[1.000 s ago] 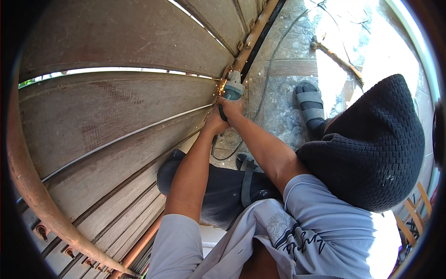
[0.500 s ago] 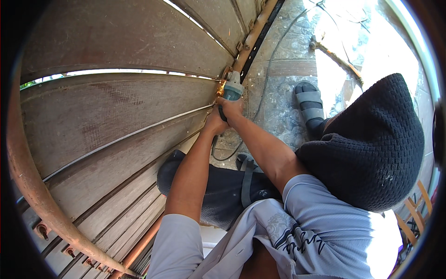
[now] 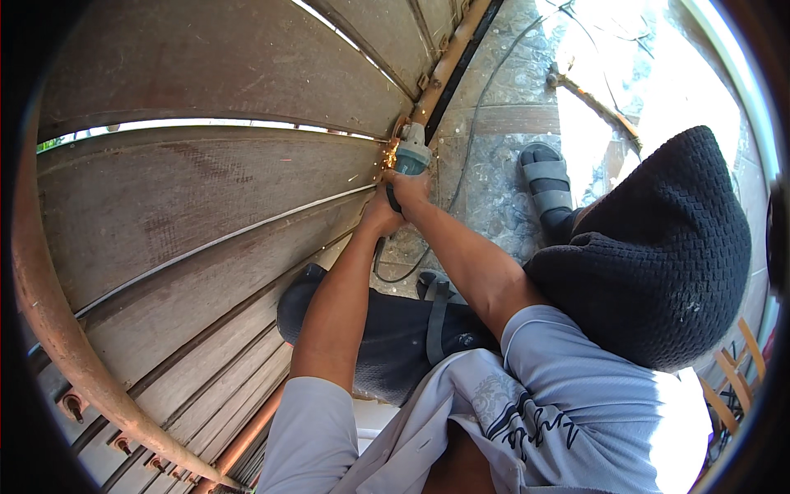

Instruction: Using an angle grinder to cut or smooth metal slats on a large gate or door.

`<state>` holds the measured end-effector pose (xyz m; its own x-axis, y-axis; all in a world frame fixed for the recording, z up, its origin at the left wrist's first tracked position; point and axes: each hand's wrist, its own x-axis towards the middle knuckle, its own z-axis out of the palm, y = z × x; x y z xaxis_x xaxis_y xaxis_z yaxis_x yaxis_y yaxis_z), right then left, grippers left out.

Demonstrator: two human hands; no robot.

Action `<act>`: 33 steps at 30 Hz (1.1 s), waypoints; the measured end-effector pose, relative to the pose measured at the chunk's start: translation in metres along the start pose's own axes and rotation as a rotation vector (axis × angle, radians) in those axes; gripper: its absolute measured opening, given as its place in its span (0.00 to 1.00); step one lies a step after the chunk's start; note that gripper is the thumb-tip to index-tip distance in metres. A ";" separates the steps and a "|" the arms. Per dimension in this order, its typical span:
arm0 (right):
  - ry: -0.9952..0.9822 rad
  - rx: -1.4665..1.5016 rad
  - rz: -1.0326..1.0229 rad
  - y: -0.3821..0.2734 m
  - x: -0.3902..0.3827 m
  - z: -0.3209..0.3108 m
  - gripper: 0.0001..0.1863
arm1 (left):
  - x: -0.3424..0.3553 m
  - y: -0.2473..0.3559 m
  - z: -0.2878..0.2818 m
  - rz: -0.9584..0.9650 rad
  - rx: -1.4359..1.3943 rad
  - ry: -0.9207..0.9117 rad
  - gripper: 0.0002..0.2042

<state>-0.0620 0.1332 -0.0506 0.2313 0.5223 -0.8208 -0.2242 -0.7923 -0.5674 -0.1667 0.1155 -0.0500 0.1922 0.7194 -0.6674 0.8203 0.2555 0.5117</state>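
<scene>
Grinder [image 3: 411, 158] sits in both our hands, beside the plank wall [image 3: 164, 185] and at the near end of the brown rail [image 3: 451, 62]. Our right hand [image 3: 409, 188] is wrapped round its green body, just behind the grey head; our left hand [image 3: 381, 216] is closed on the rear, hiding most of it. We judge it stiff, heavy toward the head and likely to buzz and tug, so we should hold body and rear, well back from the disc. Sparks [image 3: 390, 156] fly on its left, where plank edges crowd us. Wider room lies rightward over the tiled floor [image 3: 494, 169], as far as our sandal [image 3: 546, 181], though the cord [image 3: 471, 140] curves through it.
</scene>
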 end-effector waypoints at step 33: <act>0.106 0.001 -0.111 0.009 0.008 0.001 0.28 | -0.003 0.010 0.003 -0.004 -0.052 0.078 0.29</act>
<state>-0.0631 0.1303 -0.0626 0.3537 0.5706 -0.7412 -0.1927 -0.7309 -0.6547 -0.1574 0.1139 -0.0453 0.1451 0.7661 -0.6261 0.7912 0.2902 0.5383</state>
